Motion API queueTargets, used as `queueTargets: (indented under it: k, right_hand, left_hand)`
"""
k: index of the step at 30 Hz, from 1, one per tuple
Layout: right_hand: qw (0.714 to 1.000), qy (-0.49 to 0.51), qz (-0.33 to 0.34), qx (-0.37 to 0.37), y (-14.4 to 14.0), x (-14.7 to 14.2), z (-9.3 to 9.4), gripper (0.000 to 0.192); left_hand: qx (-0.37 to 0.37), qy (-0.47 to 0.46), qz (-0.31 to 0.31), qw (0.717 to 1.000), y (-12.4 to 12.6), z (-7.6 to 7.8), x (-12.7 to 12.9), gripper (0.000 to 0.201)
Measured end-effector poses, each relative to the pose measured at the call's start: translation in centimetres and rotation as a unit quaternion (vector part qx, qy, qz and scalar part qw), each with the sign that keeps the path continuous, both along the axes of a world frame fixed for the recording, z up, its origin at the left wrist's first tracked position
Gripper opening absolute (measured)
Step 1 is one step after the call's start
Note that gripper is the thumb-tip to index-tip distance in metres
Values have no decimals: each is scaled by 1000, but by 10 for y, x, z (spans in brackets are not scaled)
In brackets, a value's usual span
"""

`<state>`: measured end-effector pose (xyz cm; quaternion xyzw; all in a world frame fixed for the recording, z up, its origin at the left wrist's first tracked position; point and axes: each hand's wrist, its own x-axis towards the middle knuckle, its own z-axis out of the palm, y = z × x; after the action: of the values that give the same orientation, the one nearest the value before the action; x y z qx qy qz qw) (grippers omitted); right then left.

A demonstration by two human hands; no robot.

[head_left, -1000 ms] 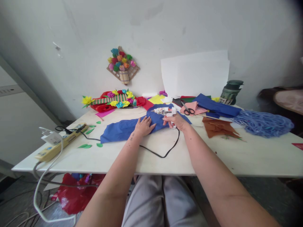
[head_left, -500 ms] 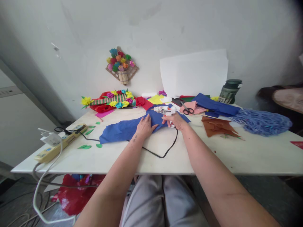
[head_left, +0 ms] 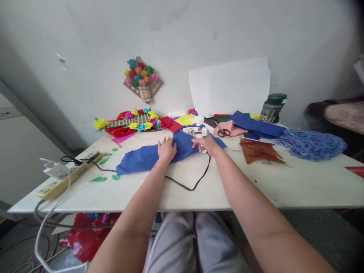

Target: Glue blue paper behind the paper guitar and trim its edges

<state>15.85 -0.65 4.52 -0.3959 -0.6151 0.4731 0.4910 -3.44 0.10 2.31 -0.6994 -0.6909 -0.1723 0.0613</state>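
A white glue gun is in my right hand, its nozzle pointing left above the blue sheet. My fingers are wrapped round its grip, and a black cord loops from it across the table. My left hand lies flat on the blue sheet, fingers spread. This long, creased sheet stretches from the left of the table to beneath the glue gun. Whether it is paper or cloth I cannot tell.
A yellow power strip with a white charger lies at the left, near green paper leaves. Scissors, brown paper, blue stringy material and a green bottle are at the right. A flower-trimmed strip sits behind.
My left hand has shifted slightly left and up on the blue sheet. My right hand still holds the glue gun in nearly the same place; the whole view has moved a little.
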Motion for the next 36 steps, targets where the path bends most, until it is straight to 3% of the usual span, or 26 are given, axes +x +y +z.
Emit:
queueTargets:
  k: [9,29,36]
  right_hand:
    - [1000,-18,-16,-12,0,-4,-1,14]
    - [999,-20,-49,-7,2,-8,-4,11]
    - [998,-19,-57,-18,4,-7,-4,11]
  left_hand:
    - [-86,0,57,995,14,0,12,62]
    - [-103,-18,152,983,7,-8,32,68]
    - [-60,-54,136,987,4,-8,30,66]
